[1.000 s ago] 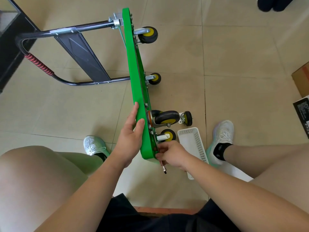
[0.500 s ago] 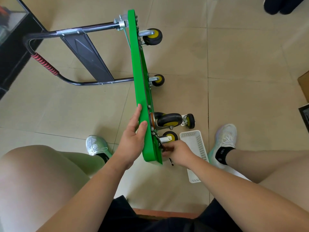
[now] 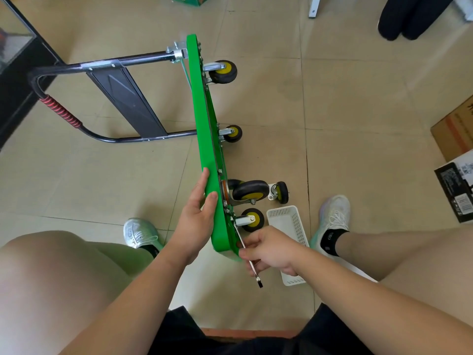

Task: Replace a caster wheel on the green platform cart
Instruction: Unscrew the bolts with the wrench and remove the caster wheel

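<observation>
- Four casters show on the underside of the green platform cart (image 3: 204, 139), which stands on its long edge on the tiled floor (image 3: 371, 124); we judge the near-corner caster (image 3: 252, 219) to be the one in hand
- That caster lies just up and away from the right hand (image 3: 271, 251), its wheel pointing right and its plate against the deck; the right hand is much nearer, as the left is on the deck's other face
- Wrench (image 3: 249, 257): slim flat steel, long axis running from the caster's plate down toward us; its far end is hidden at the plate, so we cannot tell if it sits on a nut
- Right fingers pinch the wrench shaft about mid-length, thumb on top
- Left hand (image 3: 197, 221): fingers straight and together, flat on the smooth green top face, thumb laid along the upper edge, bracing
- Wheels are black rubber on yellow hubs, with bright metal forks
- Outward: large caster (image 3: 249, 193) mounted just above; loose caster (image 3: 280, 192) on the floor beside it; white basket (image 3: 291, 242), perforated walls, under the right wrist; black tube handle (image 3: 61, 112) with red grip wrap, off to the left
</observation>
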`<state>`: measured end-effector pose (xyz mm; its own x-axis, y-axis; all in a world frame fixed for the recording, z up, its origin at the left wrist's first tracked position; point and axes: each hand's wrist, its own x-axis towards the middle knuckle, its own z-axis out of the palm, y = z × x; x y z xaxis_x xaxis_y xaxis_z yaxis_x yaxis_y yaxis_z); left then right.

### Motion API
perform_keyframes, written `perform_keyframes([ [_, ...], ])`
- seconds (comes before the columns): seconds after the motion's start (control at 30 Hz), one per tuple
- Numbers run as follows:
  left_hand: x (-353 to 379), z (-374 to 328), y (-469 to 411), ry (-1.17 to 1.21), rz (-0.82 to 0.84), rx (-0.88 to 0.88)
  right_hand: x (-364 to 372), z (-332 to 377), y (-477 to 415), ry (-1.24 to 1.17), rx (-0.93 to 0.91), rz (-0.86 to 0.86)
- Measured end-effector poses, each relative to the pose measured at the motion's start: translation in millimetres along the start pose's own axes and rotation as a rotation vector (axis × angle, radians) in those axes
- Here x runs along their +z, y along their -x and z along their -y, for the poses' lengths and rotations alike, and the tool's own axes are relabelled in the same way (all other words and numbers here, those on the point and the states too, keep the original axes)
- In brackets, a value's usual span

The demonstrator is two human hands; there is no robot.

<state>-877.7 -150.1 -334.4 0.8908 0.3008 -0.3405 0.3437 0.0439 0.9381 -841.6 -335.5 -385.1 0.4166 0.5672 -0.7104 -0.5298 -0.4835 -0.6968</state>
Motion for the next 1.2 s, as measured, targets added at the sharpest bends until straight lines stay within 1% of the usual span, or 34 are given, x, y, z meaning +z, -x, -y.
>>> perform_keyframes([
  [0.37, 0.4, 0.9, -0.4, -0.005, -0.010, -0.008, 4.5, -0.7, -14.1, -0.082, -0.012, -0.053],
  [0.47, 0.0, 2.3, -0.9, -0.006, -0.015, -0.009, 3.8, -3.2, -19.5, -0.038, -0.008, -0.071],
  [0.67, -0.5, 5.2, -2.9, 0.014, -0.014, -0.012, 2.4, -24.8, -42.9, 0.066, -0.044, -0.187],
  [0.77, -0.2, 4.6, -2.6, 0.028, -0.012, -0.010, 3.7, -30.7, -61.7, 0.036, -0.029, -0.266],
  [0.83, -0.4, 4.1, -2.6, 0.020, -0.014, -0.004, 4.9, -28.4, -72.5, -0.012, -0.010, -0.288],
  [0.93, -1.1, 3.7, -2.5, 0.007, -0.012, 0.003, 3.1, -24.6, -79.3, -0.026, -0.035, -0.268],
  [1.1, -0.4, 2.2, -2.1, 0.025, 0.004, 0.004, -11.8, -35.3, -57.6, 0.169, -0.067, -0.232],
  [1.2, -0.2, 1.7, -1.4, 0.025, 0.011, 0.007, -15.7, -39.4, -35.8, 0.154, -0.044, -0.176],
])
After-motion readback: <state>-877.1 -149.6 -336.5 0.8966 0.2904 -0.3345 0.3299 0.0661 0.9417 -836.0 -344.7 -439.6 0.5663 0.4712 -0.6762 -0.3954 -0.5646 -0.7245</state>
